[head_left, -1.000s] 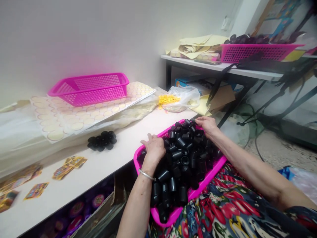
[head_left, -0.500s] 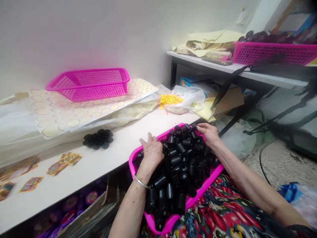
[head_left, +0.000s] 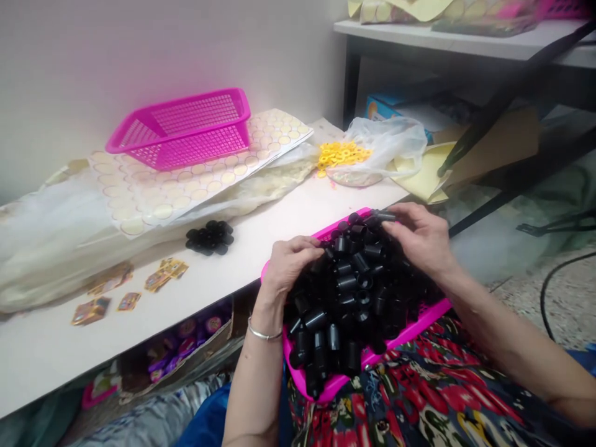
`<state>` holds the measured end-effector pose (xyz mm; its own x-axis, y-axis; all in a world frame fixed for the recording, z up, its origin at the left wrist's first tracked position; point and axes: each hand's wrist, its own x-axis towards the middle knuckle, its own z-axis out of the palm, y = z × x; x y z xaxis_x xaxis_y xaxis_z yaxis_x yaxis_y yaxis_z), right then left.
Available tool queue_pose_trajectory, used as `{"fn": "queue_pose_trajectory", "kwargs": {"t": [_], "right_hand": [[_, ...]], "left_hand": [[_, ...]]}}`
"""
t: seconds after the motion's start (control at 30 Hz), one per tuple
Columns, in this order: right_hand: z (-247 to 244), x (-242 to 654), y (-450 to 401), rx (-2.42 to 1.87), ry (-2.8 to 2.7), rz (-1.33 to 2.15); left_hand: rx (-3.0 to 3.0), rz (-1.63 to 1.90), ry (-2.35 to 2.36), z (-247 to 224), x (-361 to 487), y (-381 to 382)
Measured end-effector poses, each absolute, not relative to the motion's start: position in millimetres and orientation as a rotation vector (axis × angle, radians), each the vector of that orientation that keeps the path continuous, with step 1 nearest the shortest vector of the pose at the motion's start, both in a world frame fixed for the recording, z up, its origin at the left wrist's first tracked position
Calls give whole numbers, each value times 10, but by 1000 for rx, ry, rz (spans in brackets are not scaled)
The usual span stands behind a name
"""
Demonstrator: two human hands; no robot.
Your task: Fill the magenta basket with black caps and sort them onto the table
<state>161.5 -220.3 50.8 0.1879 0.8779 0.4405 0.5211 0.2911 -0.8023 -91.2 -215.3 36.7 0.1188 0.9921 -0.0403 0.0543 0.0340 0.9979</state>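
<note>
Black pieces (head_left: 347,282), basket (head_left: 419,323) partly hidden, left fingertips (head_left: 311,254) indistinct

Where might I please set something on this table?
There's bare tabletop between the black cluster and the filled basket, and in front of the cards. Along the wall, sheets and another basket crowd it; at the far end, yellow rings.

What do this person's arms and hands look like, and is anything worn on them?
Both the left hand and right hand are ungloved. A thin, silver-coloured bangle circles the left wrist; none shows on the right. No sleeves cover the visible forearms. Below them is a dark patterned garment with red, yellow and pale shapes.
</note>
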Motion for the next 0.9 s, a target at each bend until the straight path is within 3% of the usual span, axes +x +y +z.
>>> {"fn": "queue_pose_trajectory", "kwargs": {"t": [0.23, 0.57, 0.9], "right_hand": [[679, 1079, -2581, -829, -1949, 307], [576, 1119, -2456, -1011, -1810, 447], [583, 1107, -2491, -858, -1991, 228]], "left_hand": [[568, 1197, 827, 564, -603, -2226], [602, 1207, 688, 525, -512, -2408], [483, 1300, 761, 484, -517, -2327]]}}
